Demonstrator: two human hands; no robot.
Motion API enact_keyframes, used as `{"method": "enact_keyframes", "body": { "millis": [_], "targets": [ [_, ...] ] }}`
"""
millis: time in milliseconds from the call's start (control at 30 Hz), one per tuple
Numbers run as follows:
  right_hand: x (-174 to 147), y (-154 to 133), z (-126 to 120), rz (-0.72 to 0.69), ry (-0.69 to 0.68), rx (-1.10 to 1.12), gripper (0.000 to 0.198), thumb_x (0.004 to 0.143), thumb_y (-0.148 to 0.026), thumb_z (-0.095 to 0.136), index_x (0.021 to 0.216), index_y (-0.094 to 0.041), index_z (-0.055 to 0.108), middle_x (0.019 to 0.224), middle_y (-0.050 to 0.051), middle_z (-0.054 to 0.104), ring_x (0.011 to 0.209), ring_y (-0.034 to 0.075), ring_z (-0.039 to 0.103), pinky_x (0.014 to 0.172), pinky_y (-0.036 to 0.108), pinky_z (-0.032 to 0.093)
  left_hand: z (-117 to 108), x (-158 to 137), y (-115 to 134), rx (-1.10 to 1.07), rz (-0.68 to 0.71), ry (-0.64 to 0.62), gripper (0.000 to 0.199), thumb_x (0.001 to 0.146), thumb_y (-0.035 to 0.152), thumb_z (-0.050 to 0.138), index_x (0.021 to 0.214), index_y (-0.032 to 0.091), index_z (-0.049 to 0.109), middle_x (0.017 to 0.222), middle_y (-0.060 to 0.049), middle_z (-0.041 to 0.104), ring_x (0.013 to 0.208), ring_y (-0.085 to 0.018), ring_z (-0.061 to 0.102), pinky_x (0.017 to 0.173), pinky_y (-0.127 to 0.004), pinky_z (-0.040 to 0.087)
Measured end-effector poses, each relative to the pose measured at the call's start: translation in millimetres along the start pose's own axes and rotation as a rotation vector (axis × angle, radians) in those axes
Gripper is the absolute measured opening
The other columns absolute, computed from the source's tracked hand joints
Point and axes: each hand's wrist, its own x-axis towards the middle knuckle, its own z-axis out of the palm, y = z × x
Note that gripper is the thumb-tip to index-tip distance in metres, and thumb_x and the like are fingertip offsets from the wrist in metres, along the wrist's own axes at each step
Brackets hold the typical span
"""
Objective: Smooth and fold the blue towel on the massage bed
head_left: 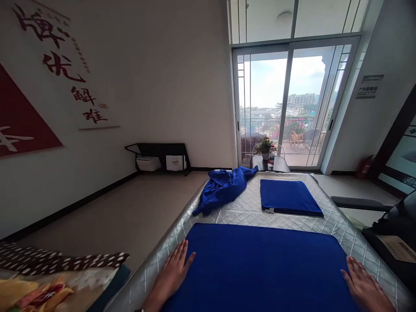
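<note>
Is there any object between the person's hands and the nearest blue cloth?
Nothing visible stands in the way: the left hand and the right hand lie at opposite side edges of the nearest blue cloth.

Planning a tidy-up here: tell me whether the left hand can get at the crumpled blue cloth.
Likely yes, perhaps with a forward lean: the left hand rests at the left edge of the flat blue cloth, and only quilted surface shows between that cloth and the crumpled blue cloth.

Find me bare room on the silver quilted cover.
Bare: between crumpled blue cloth and smaller flat blue cloth, and a strip right of that. Crowded: near end: large blue cloth, left hand and right hand at its sides.
</note>
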Motion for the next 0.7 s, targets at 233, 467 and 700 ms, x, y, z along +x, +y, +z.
{"method": "enact_keyframes", "body": {
  "millis": [233,467,700],
  "targets": [
    [82,-189,-41,-0.03,-0.284,0.078,0.068,0.098,-0.045,0.019,0.156,-0.016,0.039,0.161,0.01,0.039,0.152,0.029,0.027,0.126,0.049,0.023,-16,34,128,-0.041,0.214,0.024,0.071,0.105,0.058,0.025,0.158,0.012,0.035,0.164,-0.013,0.035,0.152,-0.029,0.031,0.124,-0.046,0.031],
    [132,-320,-29,-0.206,-0.565,0.204,0.062,0.101,-0.033,0.021,0.158,-0.011,0.03,0.165,0.008,0.028,0.155,0.021,0.02,0.127,0.042,0.017,25,53,270,-0.119,0.629,-0.045,0.059,0.108,0.047,0.026,0.157,0.015,0.036,0.161,-0.015,0.041,0.151,-0.026,0.033,0.123,-0.051,0.036],
    [128,-311,-11,-0.229,-0.528,0.22,0.061,0.101,-0.031,0.022,0.16,-0.014,0.023,0.166,0.006,0.024,0.155,0.021,0.016,0.128,0.043,0.015,47,55,263,-0.13,0.601,-0.017,0.059,0.108,0.044,0.025,0.16,0.017,0.027,0.164,-0.013,0.035,0.153,-0.026,0.029,0.123,-0.052,0.034]
  ]
}}
